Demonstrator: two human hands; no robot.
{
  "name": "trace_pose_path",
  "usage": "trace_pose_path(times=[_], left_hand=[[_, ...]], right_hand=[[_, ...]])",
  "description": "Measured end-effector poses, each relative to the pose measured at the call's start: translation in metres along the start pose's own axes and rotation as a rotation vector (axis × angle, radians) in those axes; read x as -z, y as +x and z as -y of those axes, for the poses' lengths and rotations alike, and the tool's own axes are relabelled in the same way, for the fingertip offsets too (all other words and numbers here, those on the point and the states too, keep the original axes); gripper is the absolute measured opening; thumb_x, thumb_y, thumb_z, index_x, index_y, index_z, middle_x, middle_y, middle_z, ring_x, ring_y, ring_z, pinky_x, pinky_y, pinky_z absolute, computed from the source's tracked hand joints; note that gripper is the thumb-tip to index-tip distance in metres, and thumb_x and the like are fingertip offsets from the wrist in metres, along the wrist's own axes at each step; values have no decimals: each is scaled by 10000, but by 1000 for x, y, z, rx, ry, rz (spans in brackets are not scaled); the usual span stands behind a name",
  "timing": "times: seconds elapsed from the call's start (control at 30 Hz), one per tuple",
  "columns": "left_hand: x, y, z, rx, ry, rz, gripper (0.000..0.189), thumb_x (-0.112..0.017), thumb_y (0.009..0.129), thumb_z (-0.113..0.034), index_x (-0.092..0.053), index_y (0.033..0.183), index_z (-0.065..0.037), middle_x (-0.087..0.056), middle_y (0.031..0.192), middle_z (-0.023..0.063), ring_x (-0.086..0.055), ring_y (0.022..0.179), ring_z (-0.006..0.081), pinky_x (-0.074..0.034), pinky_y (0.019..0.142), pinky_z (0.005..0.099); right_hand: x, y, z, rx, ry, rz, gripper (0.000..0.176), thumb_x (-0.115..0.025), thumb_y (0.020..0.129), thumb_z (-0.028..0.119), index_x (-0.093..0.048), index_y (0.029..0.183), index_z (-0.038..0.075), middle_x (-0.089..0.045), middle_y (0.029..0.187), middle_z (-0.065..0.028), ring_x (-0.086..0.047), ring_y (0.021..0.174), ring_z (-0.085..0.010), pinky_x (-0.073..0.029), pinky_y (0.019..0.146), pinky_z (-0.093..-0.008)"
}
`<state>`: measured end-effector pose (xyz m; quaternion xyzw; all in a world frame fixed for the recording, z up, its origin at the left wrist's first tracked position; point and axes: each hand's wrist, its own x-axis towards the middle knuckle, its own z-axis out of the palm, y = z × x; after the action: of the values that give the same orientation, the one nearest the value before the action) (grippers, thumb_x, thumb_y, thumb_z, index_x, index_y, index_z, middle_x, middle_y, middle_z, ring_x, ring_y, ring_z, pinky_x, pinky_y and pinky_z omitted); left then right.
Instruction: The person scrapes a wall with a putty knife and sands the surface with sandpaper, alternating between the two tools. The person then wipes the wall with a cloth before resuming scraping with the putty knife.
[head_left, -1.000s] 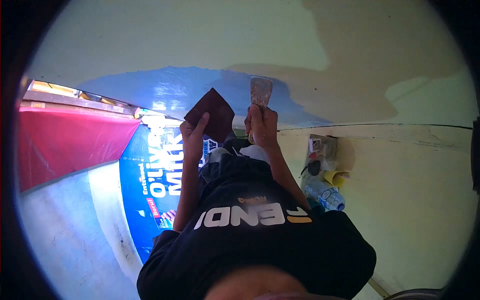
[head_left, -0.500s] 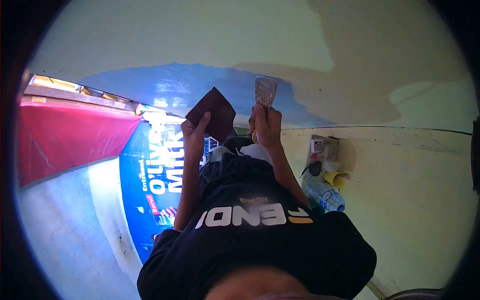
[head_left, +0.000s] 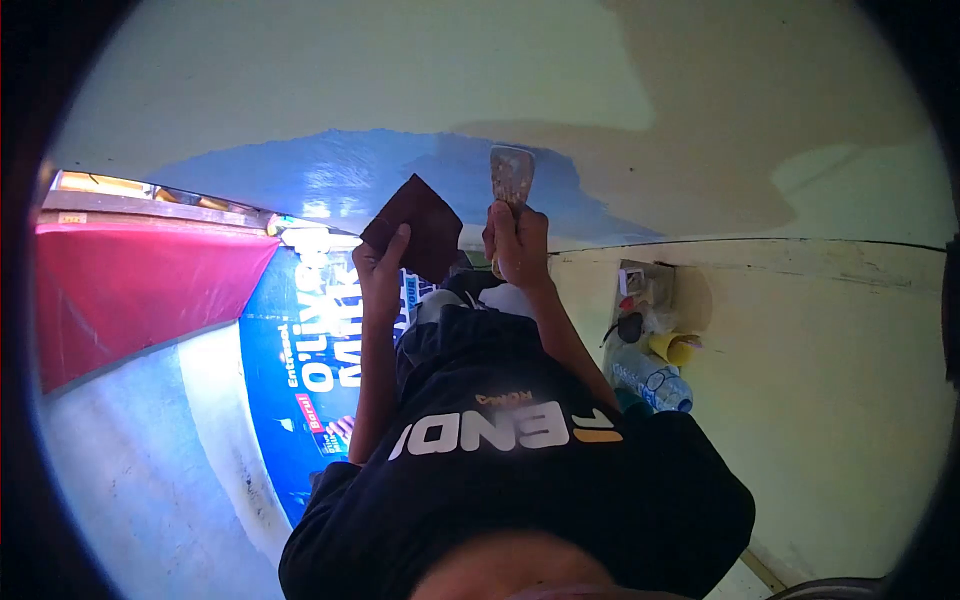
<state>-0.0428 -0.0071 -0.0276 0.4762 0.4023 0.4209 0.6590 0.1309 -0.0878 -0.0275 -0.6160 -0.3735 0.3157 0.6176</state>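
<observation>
My left hand (head_left: 380, 270) grips a dark reddish-brown square sheet (head_left: 425, 225) by one edge, thumb on top. Its material cannot be made out. A putty knife (head_left: 512, 178) with a smeared, speckled blade is in my right hand (head_left: 520, 240), fingers wrapped round the handle and blade pointing away from me. Behind both tools lies a wet-looking blue patch (head_left: 340, 165) on the pale wall (head_left: 400, 60). Whether the blade touches the wall cannot be seen. The two hands are close together but apart.
To the right, a small ledge holds a yellow cup (head_left: 675, 348), a clear plastic bottle (head_left: 665, 385) and other small items. On the left are a blue printed banner (head_left: 285, 400) and a red sheet (head_left: 150, 290). A shadow falls across the wall's right side.
The whole view has shifted slightly, so wall and hands appear a little further left. The putty knife stands a bit more upright. Both hands keep their hold.
</observation>
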Motion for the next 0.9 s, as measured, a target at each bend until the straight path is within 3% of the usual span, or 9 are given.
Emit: trace_pose_path(times=[0.53,0.9], left_hand=[[2,-8,-5,-2,63,-43,257,-662,893,-189,-676,1042,19,-683,901,55,-604,828,117,-460,773,275],[0,-8,-1,20,-1,-27,226,-669,892,-187,-674,999,11,-672,886,52,-588,824,111,-457,748,279]], right_hand=[[-6,-3,-1,-77,105,-13,361,-457,1000,218,-517,689,45,-505,520,-29,-472,430,-81,-368,415,-259],[0,-2,-16,-5,35,-5,399,-485,990,252,-514,653,39,-489,488,-17,-478,405,-88,-384,398,-278]])
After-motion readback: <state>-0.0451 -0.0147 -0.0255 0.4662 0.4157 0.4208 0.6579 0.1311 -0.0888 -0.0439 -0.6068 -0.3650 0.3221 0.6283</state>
